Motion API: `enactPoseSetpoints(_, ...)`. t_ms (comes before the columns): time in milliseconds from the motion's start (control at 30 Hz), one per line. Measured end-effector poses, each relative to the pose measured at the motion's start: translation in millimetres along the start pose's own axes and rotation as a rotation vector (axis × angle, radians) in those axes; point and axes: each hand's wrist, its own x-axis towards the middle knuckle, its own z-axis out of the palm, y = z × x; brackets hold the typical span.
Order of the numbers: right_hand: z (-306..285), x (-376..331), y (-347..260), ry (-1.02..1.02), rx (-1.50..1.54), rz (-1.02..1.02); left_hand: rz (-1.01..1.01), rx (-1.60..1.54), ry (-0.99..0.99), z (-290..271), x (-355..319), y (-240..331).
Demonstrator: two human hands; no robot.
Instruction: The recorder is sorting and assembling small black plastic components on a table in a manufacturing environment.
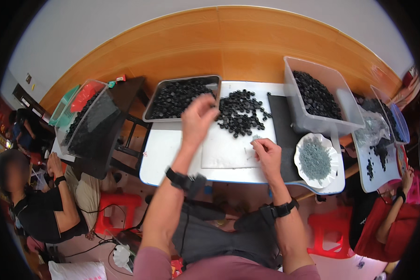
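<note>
My left hand (198,120) is raised over the right end of a clear shallow tray (148,113) filled with small round black parts (182,95). Its fingers are bent and apart, slightly blurred, and nothing shows between them. Close to the table's front, my right hand (269,157) is closed in a pinch above a white board (224,156); whatever its fingertips hold is too small to make out. A few tiny greyish pieces (255,137) lie by those fingertips. Loose black round parts (242,112) are spread across the board's far half, between my hands.
A deep clear bin (312,120) of black parts stands at the back right on a black mat (284,158). Before it, a white scalloped dish (298,165) holds many tiny grey-green pieces. People sit at left and right beside other tables; red stools (331,233) stand nearby.
</note>
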Motion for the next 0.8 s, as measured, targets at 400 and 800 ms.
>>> enactPoseSetpoints(400,-3,2,8,0.090,-0.009,-0.045,-0.141,0.433,-0.325,43,-43,-2)
enactPoseSetpoints(800,8,-1,3,0.029,-0.499,-0.248,-0.134,0.323,-0.175,50,-70,-19)
